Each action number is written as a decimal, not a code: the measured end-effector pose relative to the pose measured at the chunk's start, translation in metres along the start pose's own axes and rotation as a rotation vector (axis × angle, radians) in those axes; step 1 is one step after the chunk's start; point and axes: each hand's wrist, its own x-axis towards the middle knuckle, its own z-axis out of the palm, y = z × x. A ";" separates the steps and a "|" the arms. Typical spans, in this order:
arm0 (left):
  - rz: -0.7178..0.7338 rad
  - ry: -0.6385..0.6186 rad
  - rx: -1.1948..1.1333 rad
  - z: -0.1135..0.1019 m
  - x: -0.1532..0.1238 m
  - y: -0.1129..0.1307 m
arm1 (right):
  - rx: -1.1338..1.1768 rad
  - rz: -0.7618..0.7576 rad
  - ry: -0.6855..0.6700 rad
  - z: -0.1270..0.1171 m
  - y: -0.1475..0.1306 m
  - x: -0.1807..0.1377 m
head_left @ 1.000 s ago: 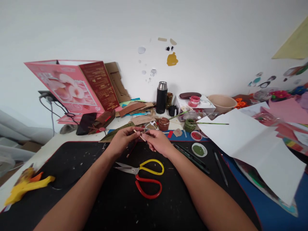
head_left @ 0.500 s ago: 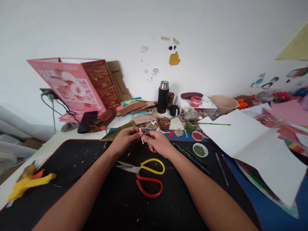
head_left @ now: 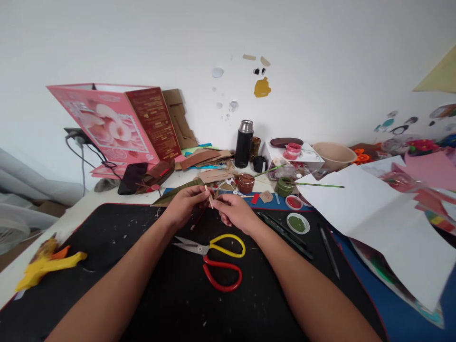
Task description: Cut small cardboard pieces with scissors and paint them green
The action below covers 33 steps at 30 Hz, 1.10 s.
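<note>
The left hand (head_left: pixel 181 206) and right hand (head_left: pixel 235 211) pinch a stick (head_left: pixel 208 196), which slants between their fingers (head_left: pixel 201 196). Nearer than the fingers, scissors (head_left: pixel 203 250) lie open on the mat (head_left: pixel 121 237); beyond the fingers, rightward, stands a brown jar (head_left: pixel 245 184).

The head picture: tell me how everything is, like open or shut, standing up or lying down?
left hand, fingers pinching the pale stick
right hand, fingers at its lower end, grip unclear
scissors, blades parted, lying on the black mat
black flask, upright
green jar, upright, brush across its top
white dish, flat, green paint in it
yellow glue gun, lying on its side
pink carton, standing, open-topped
</note>
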 end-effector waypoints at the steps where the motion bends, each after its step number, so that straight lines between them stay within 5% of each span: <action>1: -0.003 0.002 0.016 0.000 0.000 0.000 | 0.005 0.000 0.000 0.000 0.000 0.000; 27: 0.040 -0.015 0.238 -0.002 0.000 0.003 | -0.050 -0.005 -0.027 0.002 0.004 0.001; 33: 0.160 0.129 0.304 -0.011 0.003 0.007 | -0.185 -0.029 0.070 -0.012 -0.004 0.002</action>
